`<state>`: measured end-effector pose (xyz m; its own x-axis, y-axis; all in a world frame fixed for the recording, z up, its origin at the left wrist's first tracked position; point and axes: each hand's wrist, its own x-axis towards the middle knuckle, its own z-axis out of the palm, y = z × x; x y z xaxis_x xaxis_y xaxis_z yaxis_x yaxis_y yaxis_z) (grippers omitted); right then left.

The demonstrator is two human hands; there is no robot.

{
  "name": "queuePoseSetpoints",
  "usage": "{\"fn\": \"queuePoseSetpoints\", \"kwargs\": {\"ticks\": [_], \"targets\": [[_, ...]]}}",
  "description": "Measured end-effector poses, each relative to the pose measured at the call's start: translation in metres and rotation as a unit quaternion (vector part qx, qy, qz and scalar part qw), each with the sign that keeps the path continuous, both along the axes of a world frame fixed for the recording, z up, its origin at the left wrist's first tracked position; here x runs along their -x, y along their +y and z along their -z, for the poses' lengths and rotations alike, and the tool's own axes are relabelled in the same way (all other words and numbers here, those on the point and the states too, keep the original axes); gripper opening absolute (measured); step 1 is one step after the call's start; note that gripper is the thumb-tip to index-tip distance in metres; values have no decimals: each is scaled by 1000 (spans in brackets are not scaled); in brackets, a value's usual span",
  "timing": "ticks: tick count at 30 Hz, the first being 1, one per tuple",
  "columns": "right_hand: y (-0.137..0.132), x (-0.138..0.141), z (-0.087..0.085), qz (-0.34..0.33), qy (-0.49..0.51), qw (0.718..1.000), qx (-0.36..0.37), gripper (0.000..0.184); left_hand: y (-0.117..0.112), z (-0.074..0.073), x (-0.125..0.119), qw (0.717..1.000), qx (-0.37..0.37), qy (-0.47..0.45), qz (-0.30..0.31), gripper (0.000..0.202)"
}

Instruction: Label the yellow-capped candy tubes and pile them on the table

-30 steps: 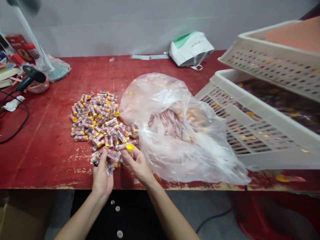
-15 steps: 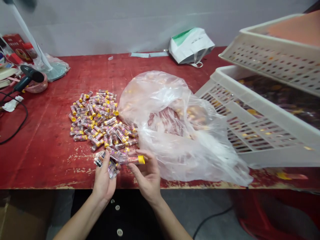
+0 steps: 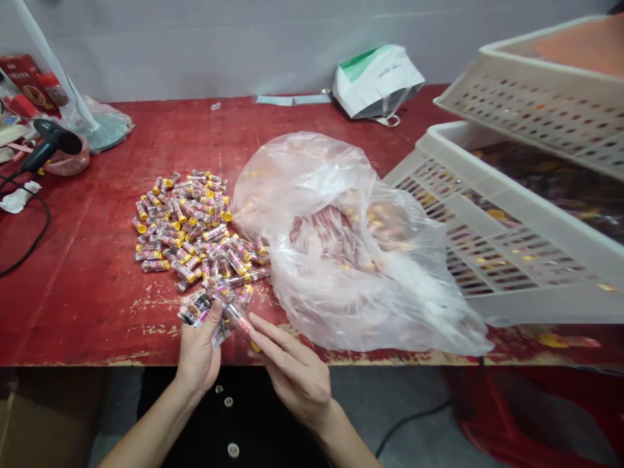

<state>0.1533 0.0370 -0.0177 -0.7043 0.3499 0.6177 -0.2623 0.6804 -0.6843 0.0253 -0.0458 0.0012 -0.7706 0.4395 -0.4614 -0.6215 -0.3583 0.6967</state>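
Observation:
My left hand [image 3: 199, 354] is closed on several small printed paper slips [image 3: 195, 309], fanned out past the thumb. A clear tube with a yellow cap [image 3: 238, 320] slants between my hands, its capped end at the fingers of my right hand [image 3: 298, 376], which are closed around it. The tube's far end meets the slips by my left thumb. Just beyond lies a pile of small clear tubes with yellow caps [image 3: 182, 224]. Right of the pile, a big translucent plastic bag [image 3: 316, 305] bulges with more yellow-capped tubes.
Stacked white plastic crates [image 3: 526, 286] stand at the right. A white and green bag [image 3: 375, 81] lies near the wall. On the left are a lamp base [image 3: 110, 130], a black handheld device [image 3: 56, 136] and a cable [image 3: 43, 227]. The red table's front edge is worn.
The tube has swung from nearly level to slanting, its yellow cap now down towards me. My right hand has turned over it, back of the hand upward. The view has shifted slightly.

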Motion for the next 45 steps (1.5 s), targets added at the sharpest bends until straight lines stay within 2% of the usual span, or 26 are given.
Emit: {"fn": "queuePoseSetpoints", "kwargs": {"ticks": [2,4,6,8,10,13,17,22,25,28,32,38,42,45], "targets": [[-3,-1,-3,22,-6,999,47,61,-1,1,0,1000,11,-1,5,34],[-6,0,-6,44,-19,990,132,54,-2,2,-1,1000,23,2,6,32],[-8,1,-7,66,-35,964,253,46,-2,1,0,999,30,10,-1,32],[-9,2,-4,83,-38,927,365,38,-2,-1,2,999,33,7,-2,33],[-8,1,0,99,-22,905,413,35,-2,-3,4,999,37,-11,11,34],[-5,0,0,111,0,925,363,34,-1,-5,7,998,42,-35,27,34],[-1,0,-6,77,11,960,269,40,-2,-6,6,999,41,-21,18,33],[5,0,-9,43,6,988,149,50,-5,-7,3,999,36,-6,31,27],[7,-3,-11,14,-6,995,100,52,-6,-6,2,998,39,18,40,24],[7,-6,-17,6,-15,996,86,55,-5,-4,3,998,37,50,31,24],[6,-8,-22,-43,-58,996,59,54,-5,-3,4,998,29,53,15,31],[-6,-7,-12,44,-17,998,40,57,-9,-5,-2,999,21,12,33,32],[-13,-4,-10,84,-9,991,100,55,-9,-5,-5,1000,11,10,20,33],[-15,-3,-11,99,-2,990,99,56,-8,-5,-4,998,28,22,45,36]]}}
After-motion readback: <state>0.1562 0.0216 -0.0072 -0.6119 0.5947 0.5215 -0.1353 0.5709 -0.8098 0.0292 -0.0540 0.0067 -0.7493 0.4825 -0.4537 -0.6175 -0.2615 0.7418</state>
